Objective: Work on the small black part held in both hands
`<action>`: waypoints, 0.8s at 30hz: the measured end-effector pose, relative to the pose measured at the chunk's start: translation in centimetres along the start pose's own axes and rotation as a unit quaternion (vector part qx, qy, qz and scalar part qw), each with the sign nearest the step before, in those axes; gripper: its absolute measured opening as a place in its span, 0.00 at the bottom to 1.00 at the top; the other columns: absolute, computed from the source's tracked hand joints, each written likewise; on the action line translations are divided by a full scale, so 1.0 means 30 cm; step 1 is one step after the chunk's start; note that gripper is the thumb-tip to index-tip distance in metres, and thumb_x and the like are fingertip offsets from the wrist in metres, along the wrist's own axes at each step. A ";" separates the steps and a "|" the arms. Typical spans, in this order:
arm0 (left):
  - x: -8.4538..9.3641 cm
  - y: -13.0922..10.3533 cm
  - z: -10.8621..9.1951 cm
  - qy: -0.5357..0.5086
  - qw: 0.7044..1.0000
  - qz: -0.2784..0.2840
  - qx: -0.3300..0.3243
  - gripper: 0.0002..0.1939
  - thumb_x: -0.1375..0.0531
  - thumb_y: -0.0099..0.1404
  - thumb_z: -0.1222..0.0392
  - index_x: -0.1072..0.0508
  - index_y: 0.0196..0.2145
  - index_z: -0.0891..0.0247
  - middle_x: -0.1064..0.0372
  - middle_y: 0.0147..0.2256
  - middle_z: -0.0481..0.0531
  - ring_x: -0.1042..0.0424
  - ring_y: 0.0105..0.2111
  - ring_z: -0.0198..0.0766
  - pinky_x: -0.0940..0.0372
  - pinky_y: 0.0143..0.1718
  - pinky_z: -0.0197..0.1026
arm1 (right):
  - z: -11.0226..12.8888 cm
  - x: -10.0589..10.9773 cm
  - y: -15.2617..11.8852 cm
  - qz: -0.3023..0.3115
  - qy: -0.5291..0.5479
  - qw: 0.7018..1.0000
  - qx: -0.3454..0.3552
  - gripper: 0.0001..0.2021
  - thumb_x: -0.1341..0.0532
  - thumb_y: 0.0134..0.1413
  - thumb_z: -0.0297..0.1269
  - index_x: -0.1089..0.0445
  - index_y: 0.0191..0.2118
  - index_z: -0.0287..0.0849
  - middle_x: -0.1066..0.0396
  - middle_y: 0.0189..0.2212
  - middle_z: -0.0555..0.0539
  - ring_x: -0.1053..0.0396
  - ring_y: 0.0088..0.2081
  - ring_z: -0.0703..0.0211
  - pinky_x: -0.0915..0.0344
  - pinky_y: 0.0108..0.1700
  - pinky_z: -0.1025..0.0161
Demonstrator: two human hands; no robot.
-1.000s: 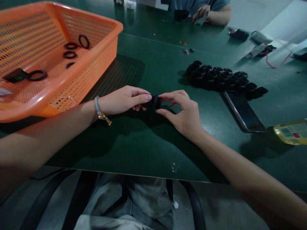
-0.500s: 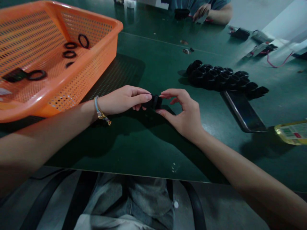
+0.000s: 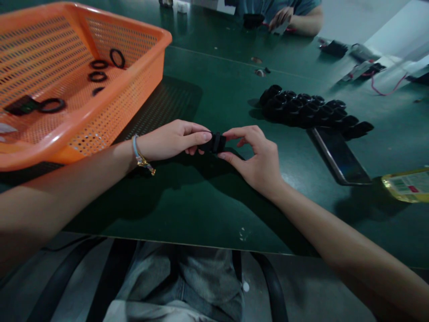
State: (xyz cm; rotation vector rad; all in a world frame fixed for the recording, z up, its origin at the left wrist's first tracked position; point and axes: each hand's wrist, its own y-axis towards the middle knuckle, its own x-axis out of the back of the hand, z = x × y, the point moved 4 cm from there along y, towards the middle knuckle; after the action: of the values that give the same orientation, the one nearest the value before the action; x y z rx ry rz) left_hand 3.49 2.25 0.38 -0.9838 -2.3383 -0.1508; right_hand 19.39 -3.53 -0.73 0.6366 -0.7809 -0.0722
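Observation:
A small black ribbed part (image 3: 217, 142) is between my two hands, just above the green table (image 3: 201, 201). My left hand (image 3: 182, 137) pinches its left end between thumb and fingers, and a bracelet circles that wrist. From the right, the thumb and index finger of my right hand (image 3: 256, 154) close round the part's other end. Much of the part's left end is hidden by my left thumb and fingers.
An orange basket (image 3: 134, 85) with black rings (image 3: 52, 105) stands at the left. Rows of black tubular parts (image 3: 308, 107), a phone (image 3: 340, 156) and a yellow-edged container (image 3: 407, 185) lie at the right. Across the table are a person's hand (image 3: 281, 19) and wired parts (image 3: 363, 70).
Both hands keep nearly the same pose around the black part. The right fingers have shifted very slightly; nothing has been let go.

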 end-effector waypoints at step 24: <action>-0.001 -0.001 -0.001 0.004 1.000 -0.002 -0.005 0.17 0.48 0.65 0.56 0.25 0.44 0.67 0.29 0.28 0.49 0.36 0.24 0.29 0.39 0.28 0.31 | -0.007 -0.002 -0.001 0.006 0.011 1.000 -0.007 0.10 0.34 0.48 0.34 0.28 0.40 0.46 0.25 0.35 0.50 0.30 0.40 0.56 0.32 0.38 0.57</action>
State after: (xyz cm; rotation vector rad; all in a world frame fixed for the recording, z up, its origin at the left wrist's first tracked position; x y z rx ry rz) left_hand 3.50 2.21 0.38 -0.9808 -2.3344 -0.1698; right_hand 19.48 -3.43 -0.89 0.6186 -0.7628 -0.0596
